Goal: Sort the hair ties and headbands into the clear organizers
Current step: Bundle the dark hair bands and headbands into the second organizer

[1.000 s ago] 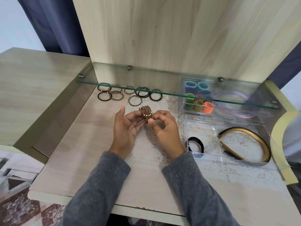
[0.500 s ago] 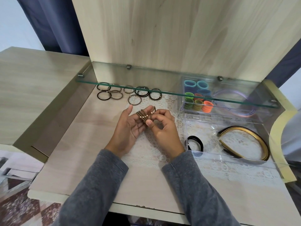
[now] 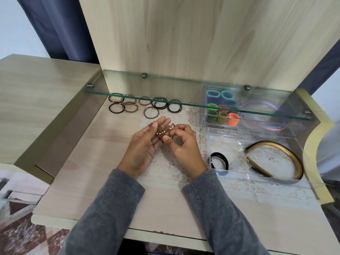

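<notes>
Crosswise, hair ties (image 3: 160, 133) held in left hand (image 3: 143, 147), right hand (image 3: 184, 145) pinching

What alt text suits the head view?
The left hand and right hand hold a bundle of brown hair ties over a lace mat. Loose ties lie under a glass shelf; clear organizers at right hold colourful ties and headbands.

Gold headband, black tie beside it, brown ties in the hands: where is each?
gold headband (image 3: 268, 143), head view, top of its arch.
black tie (image 3: 226, 161), head view, its right side.
brown ties (image 3: 161, 134), head view, middle of bundle.
</notes>
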